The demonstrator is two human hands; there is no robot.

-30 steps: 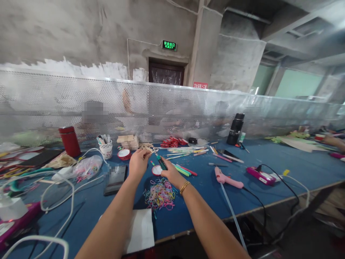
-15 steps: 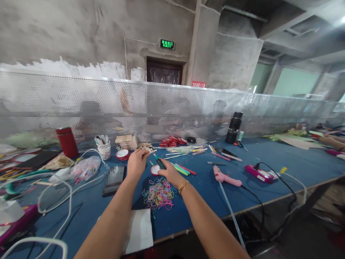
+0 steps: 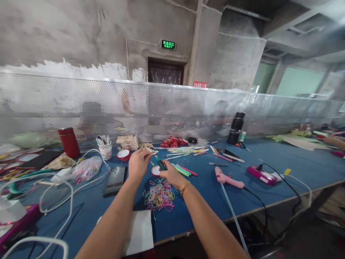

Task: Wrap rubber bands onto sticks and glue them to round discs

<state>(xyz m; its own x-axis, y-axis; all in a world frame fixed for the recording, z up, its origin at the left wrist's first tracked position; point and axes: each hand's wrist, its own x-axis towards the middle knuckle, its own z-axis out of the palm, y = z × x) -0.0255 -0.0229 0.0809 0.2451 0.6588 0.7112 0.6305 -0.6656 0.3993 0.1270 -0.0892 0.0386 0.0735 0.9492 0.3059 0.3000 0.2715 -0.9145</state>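
My left hand [image 3: 138, 164] is closed, pinching a small pale piece [image 3: 154, 152] that looks like wood; its exact shape is too small to tell. My right hand [image 3: 172, 173] grips a dark green marker pen [image 3: 161, 164], its tip up close to the pale piece. Under the pen lies a small round red-and-white tape roll [image 3: 155, 170]. Nearer me is a heap of colourful small loops [image 3: 161, 195]. Green and red pens [image 3: 184, 170] lie just right of my right hand.
On the blue table [image 3: 199, 205] are a pink glue gun [image 3: 228, 178], a purple power strip [image 3: 262, 175], a black bottle [image 3: 236, 127], a red bottle [image 3: 69, 142], a phone [image 3: 115, 180] and white cables. A perforated metal screen [image 3: 161, 108] runs behind. Another person's hand [image 3: 335, 141] shows far right.
The whole view has shifted slightly, so things sit a little further right. Both hands keep their grips, the pen tip still close to the pale piece.
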